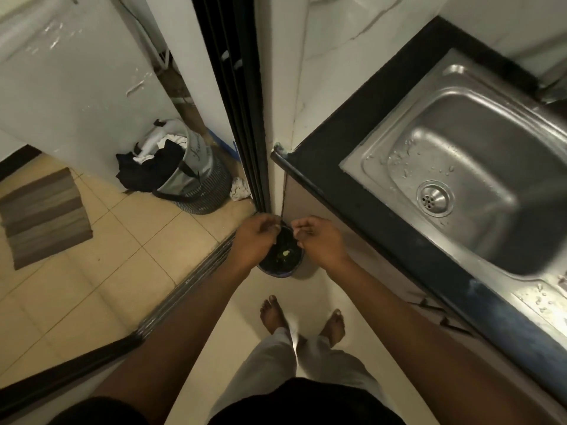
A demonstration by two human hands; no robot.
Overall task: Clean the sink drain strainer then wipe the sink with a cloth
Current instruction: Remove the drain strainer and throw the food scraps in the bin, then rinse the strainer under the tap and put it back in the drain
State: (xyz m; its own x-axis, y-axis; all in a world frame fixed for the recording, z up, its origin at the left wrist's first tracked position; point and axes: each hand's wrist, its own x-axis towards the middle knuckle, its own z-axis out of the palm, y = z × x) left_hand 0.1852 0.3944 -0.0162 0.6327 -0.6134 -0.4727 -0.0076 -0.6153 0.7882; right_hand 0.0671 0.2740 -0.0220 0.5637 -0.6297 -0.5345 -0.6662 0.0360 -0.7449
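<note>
Fingers of left hand [256,240] & right hand [319,240] are curled, pinching something thin over the small dark round bin [280,259] on the floor; can't tell what, prob. strainer debris or the liner edge. Round perforated steel drain strainer [435,198] sits in the wet stainless sink [478,167], at 2 o'clock from the hands, set in the black worktop [346,185]. Tip: keep hands low over the bin so bits drop inside.

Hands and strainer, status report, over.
Both hands over the floor bin: left hand and right hand pinched on something small, too small to tell. Sink wet, its drain unobstructed. No cloth in hand.
</note>
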